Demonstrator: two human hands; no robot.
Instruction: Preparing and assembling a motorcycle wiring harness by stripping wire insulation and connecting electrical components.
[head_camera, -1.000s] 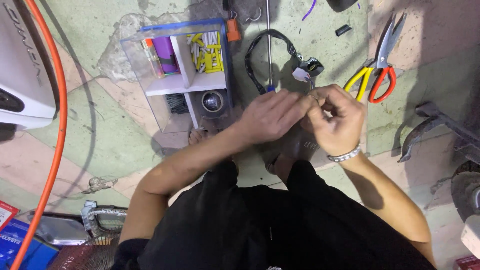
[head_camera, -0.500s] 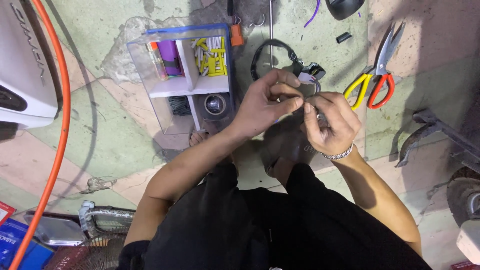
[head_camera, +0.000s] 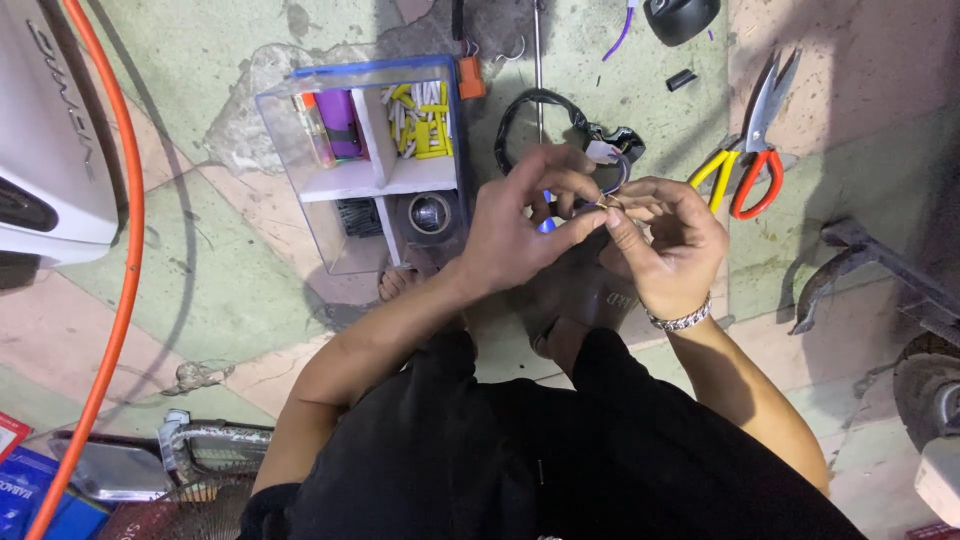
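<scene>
Left hand (head_camera: 520, 225) and right hand (head_camera: 665, 245) meet fingertip to fingertip, each grip pinched shut on a thin wire end (head_camera: 606, 203), steadying it above the black wiring loom (head_camera: 560, 125); compartment box (head_camera: 375, 165) lies within reach.

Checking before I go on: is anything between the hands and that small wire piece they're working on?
No. The left hand and right hand already pinch the wire piece between their fingertips; nothing visible lies between.

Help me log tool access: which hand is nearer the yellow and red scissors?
Right. The right hand is just beside the scissors, down and to their left, not touching them. The left hand lies farther off, beyond the right hand, next to the clear parts box.
</scene>
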